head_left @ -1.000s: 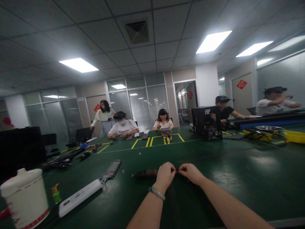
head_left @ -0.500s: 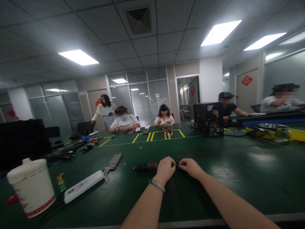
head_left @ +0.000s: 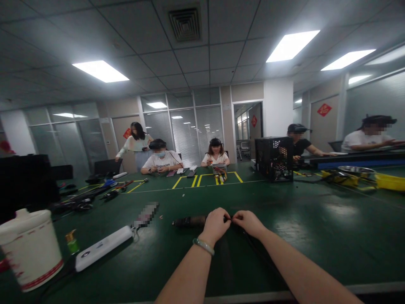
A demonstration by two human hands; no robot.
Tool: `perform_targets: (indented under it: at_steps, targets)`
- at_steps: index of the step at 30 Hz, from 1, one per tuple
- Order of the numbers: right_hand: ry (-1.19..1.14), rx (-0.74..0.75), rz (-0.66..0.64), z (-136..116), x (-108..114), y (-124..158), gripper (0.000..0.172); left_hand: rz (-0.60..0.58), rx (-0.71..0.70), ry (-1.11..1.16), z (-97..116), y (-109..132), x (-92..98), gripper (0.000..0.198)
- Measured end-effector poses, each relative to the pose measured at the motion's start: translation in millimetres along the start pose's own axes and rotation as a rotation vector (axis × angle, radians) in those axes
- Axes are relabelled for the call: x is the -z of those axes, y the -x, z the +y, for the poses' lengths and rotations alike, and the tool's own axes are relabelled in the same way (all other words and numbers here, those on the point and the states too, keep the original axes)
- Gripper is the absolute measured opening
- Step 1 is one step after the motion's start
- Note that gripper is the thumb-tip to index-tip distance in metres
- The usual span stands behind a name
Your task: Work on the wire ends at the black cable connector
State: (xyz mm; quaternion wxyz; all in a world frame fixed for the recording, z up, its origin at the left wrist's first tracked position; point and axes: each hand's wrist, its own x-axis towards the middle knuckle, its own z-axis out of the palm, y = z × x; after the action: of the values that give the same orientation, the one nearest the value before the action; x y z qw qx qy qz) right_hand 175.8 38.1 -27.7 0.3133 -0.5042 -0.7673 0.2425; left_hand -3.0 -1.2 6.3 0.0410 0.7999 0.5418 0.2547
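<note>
A dark, cylindrical corded tool (head_left: 190, 222) lies on the green table with its narrow tip to the left; I cannot tell its exact kind. My left hand (head_left: 216, 224), with a bangle at the wrist, is closed at the tool's right end and hides that part. Close beside it, my right hand (head_left: 247, 223) pinches where the black cord (head_left: 253, 242) meets the tool. The two sets of fingertips nearly touch. From there the cord trails down toward the table's near edge, partly behind my right forearm.
On the left stand a lidded white mug (head_left: 30, 249), a small green bottle (head_left: 72, 241) and a white power bank (head_left: 104, 248). A black computer case (head_left: 274, 159) is at the back right, near a yellow tray (head_left: 392, 182). Several people work across the green table (head_left: 316, 240).
The view has shifted slightly, so most things sit a little farther left. Both hands keep their closed hold at the tool's right end.
</note>
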Motion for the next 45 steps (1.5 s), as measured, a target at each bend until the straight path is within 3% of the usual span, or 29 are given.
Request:
perform_targets:
  at_steps: [8, 15, 19, 27, 38, 45]
  targets:
    - [-0.016, 0.003, 0.010, 4, -2, 0, 0.018, 0.042, -0.027, -0.005, -3, -1, -2.9, 0.011]
    - [-0.024, 0.002, -0.015, 0, 1, 1, 0.019, -0.007, -0.027, -0.029, -3, 0, 3.0, 0.012]
    - [-0.015, 0.019, -0.014, -2, 3, 3, 0.018, -0.071, -0.107, -0.042, -10, 0, 8.3, 0.015]
    - [-0.011, 0.015, -0.023, -3, 6, 3, 0.020, -0.065, -0.144, -0.054, -17, -2, 7.7, 0.017]
    - [-0.165, -0.033, -0.115, 16, 24, 3, 0.022, -0.069, -0.141, -0.109, 6, -4, -5.4, 0.018]
    - [-0.138, -0.010, -0.142, 10, 21, 5, 0.022, -0.124, -0.085, -0.118, 7, 0, 4.7, 0.019]
